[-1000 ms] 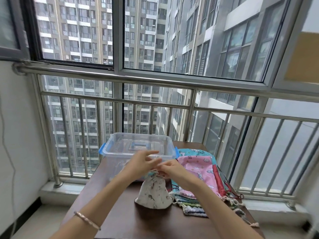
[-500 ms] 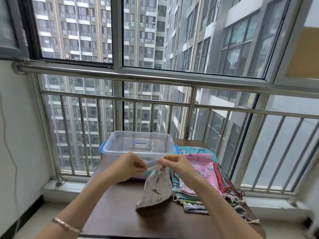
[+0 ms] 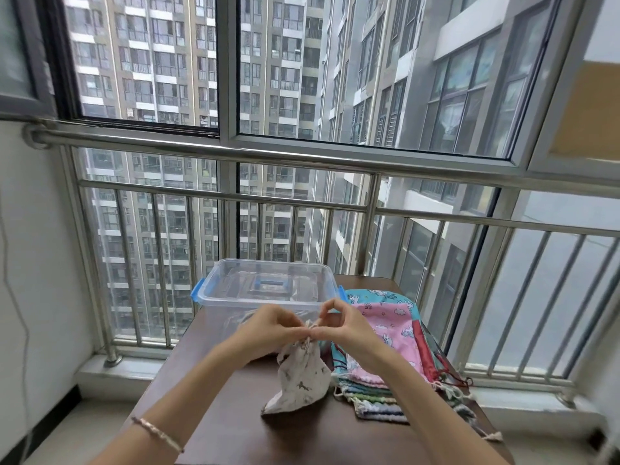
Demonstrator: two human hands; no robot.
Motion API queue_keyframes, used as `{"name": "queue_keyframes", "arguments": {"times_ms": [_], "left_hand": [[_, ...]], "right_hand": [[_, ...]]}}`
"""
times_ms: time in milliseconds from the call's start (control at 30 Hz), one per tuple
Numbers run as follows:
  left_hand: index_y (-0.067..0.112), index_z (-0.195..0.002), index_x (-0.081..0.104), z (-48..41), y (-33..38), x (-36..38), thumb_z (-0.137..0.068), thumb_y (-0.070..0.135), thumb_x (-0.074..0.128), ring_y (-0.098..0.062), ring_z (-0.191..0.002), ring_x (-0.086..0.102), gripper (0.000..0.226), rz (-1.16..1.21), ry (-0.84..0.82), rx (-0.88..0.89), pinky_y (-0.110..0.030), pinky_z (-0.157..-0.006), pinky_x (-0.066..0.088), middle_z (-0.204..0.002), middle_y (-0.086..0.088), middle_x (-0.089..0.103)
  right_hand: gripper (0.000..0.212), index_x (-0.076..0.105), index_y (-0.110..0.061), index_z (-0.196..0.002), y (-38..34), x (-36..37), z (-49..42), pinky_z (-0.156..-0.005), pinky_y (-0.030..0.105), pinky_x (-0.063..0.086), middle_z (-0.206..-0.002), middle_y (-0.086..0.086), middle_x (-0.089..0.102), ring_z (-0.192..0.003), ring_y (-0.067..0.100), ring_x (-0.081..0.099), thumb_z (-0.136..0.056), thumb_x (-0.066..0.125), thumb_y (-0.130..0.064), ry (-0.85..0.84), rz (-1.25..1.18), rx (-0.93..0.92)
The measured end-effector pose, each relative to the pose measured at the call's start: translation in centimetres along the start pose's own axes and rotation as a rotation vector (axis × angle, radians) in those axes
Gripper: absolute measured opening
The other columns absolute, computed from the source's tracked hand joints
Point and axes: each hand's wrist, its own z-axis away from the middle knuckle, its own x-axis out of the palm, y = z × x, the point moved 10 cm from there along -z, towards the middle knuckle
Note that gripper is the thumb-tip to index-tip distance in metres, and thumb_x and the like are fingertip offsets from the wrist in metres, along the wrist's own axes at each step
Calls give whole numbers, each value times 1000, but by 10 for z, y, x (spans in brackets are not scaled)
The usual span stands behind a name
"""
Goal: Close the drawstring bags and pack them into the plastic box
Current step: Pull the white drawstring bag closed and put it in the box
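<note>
A small white printed drawstring bag [image 3: 300, 377] hangs above the brown table [image 3: 228, 417], its bottom touching the tabletop. My left hand [image 3: 271, 328] and my right hand [image 3: 345, 325] meet at its gathered neck, and both pinch the cord and cloth there. Behind the hands stands the clear plastic box [image 3: 235, 297] with blue side clips, its lid on. To the right lies a stack of flat drawstring bags [image 3: 389, 330], a pink one on top.
A steel railing [image 3: 302, 162] and window glass close off the far side of the table. A white wall stands to the left. Loose cords from the stack trail toward the table's right edge [image 3: 469, 394].
My hands, apart half a second ago with the cord stretched between them, have come together at the bag's neck. The bag hangs a little lower and straighter.
</note>
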Motion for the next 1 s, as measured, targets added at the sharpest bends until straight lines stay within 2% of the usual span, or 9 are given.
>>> {"name": "queue_keyframes", "arguments": {"times_ms": [133,300,400,500,633,733,833,933,1000], "left_hand": [[11,-79,71,-4,-3,7,-82,39,64,-6,-54,47,28,-33,-12,-25,-26,-57,38,-60,6,57],[7,-85,67,-5,3,9,-92,28,57,-11,-64,47,25,-190,-71,6,-28,-62,37,-71,0,57],[11,-85,64,-5,7,9,-93,29,57,-13,-67,48,20,-302,-109,10,-28,-64,37,-74,0,57],[19,-81,62,-6,14,1,-89,24,62,-12,-68,54,10,-349,-29,54,-25,-63,41,-74,3,63],[26,-87,65,-1,22,-9,-89,23,63,-4,-70,62,4,-322,102,94,-23,-64,52,-77,12,66],[27,-90,67,1,27,-10,-91,22,60,-6,-78,64,9,-342,159,119,-30,-70,56,-86,10,69],[22,-90,68,-1,26,-9,-90,23,60,-7,-79,62,8,-350,145,131,-31,-73,55,-86,8,68],[23,-83,68,-6,16,-4,-89,29,61,-7,-71,59,11,-335,89,107,-33,-71,52,-77,9,66],[23,-81,68,-7,12,-4,-88,32,61,-7,-69,58,13,-312,85,90,-29,-66,48,-76,8,67]], "right_hand": [[16,64,-11,-86,-13,-7,1,-68,28,57,-76,4,72,-68,9,67,-75,75,-6,136,306,-156],[16,78,-13,-96,-27,8,4,-78,19,54,-89,-1,76,-81,3,68,-82,72,-8,100,598,-382],[10,77,-11,-87,-31,13,4,-74,25,53,-82,2,74,-75,8,64,-83,68,-10,90,676,-416],[14,74,-8,-83,-17,8,-3,-69,28,50,-77,3,68,-69,9,58,-87,64,-16,47,592,-224],[20,75,-10,-77,15,17,-2,-76,25,50,-77,0,70,-75,9,64,-89,60,-4,-124,-176,206],[11,74,-7,-83,18,30,5,-91,31,45,-85,2,70,-83,13,64,-85,63,-6,-252,-517,304],[13,76,-6,-86,21,20,1,-92,32,48,-91,7,72,-91,17,65,-76,73,-14,-163,-417,210],[21,71,-8,-92,18,-4,0,-83,31,55,-94,10,74,-90,19,69,-76,80,-18,88,-85,51],[14,69,-12,-85,8,-12,2,-72,26,56,-86,7,74,-82,17,70,-77,80,-16,196,57,-57]]}}
